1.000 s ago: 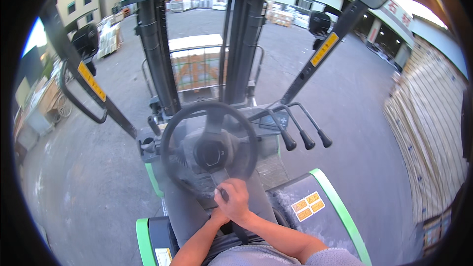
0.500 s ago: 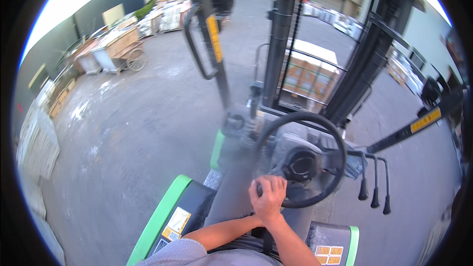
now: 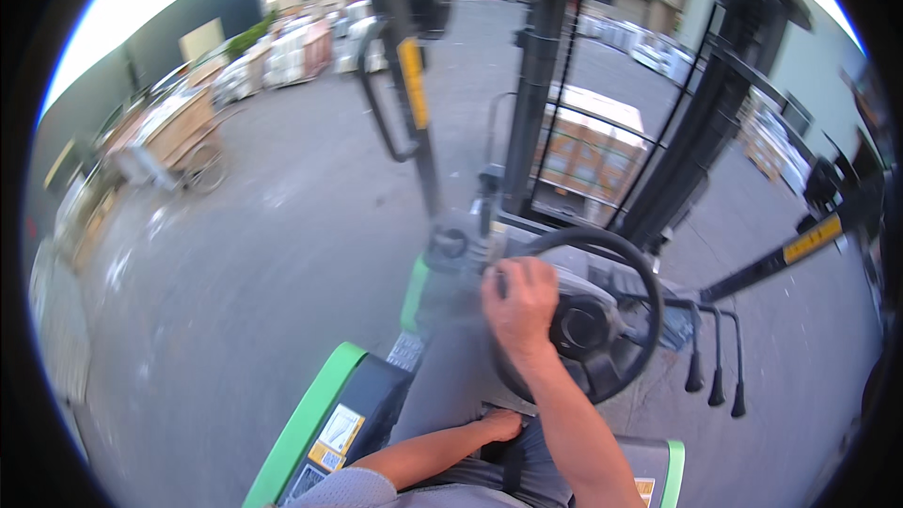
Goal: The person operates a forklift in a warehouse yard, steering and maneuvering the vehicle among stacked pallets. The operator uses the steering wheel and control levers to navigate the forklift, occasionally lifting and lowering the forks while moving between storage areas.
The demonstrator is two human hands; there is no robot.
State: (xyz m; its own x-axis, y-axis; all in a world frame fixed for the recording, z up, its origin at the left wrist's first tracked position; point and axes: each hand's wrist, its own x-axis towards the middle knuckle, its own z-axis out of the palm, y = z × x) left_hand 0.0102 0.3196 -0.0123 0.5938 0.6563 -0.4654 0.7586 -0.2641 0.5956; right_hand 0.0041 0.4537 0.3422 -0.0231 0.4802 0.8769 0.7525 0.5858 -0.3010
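Observation:
My right hand [image 3: 523,309] is closed on the left side of the black steering wheel [image 3: 649,275], its forearm reaching across from the lower right. Something dark, perhaps a knob on the rim, shows between the thumb and fingers. My left hand [image 3: 502,424] rests low on my lap, below the wheel; its fingers are mostly hidden. Right of the wheel stand three black control levers [image 3: 717,357], untouched. Beyond the wheel rises the dark forklift mast [image 3: 532,103], and behind it sits a load of brown boxes [image 3: 588,155] with a white top.
A wooden handcart [image 3: 179,136] stands at the left of the paved yard [image 3: 282,263]. White wrapped stacks [image 3: 299,52] line the far left, and more goods [image 3: 776,146] stand along the right wall. Grey slabs [image 3: 58,320] lie at the near left.
My right hand has moved up and forward along the left of the wheel as the wheel turned. The handcart and stacks have shifted left in view. My left hand remains low.

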